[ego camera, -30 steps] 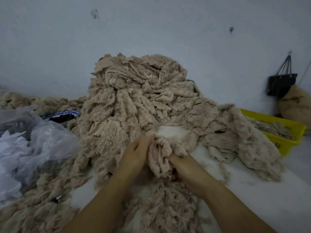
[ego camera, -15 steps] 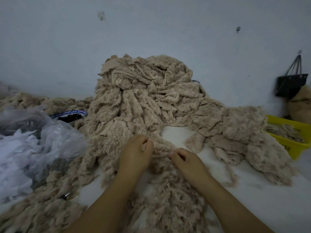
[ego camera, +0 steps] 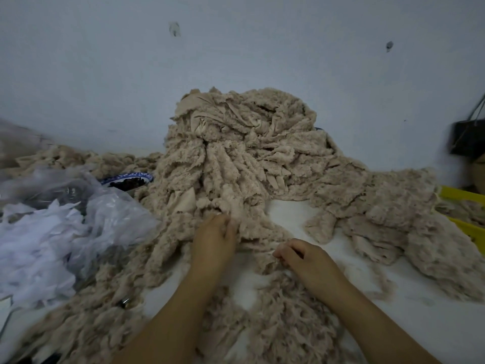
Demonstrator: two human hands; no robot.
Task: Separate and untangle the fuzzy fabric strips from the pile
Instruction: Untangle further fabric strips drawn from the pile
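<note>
Both hands have moved apart since a second ago. Back then they squeezed one bunch of fuzz between them. Now that bunch lies flat on the white surface [ego camera: 288, 214].

On my screen the left hand [ego camera: 215, 237] shows its back to me. Its arm comes up from the bottom edge. Its fingers are curled into the fuzz at the foot of the big tan pile [ego camera: 236, 158], so its grip is closed on the pile.

The right hand [ego camera: 301, 258] is just beside it, a bit lower and nearer to me. Its fingers are bent in and its fingertips [ego camera: 278, 254] pinch a thin fuzzy strip [ego camera: 258, 245]. The strip runs across toward the left hand.

The pile stands in the middle against the pale wall [ego camera: 236, 48] and spreads out to both sides. More loose strips [ego camera: 275, 324] lie close to me, under and between the two arms.

On the left I see a clear plastic bag [ego camera: 52, 232] with white scraps in it. Behind it is a blue and white bowl [ego camera: 128, 179]. At the right edge a yellow basket [ego camera: 462, 195] peeks in, touching the fuzz. A black bag [ego camera: 469, 137] hangs on the wall above it.
</note>
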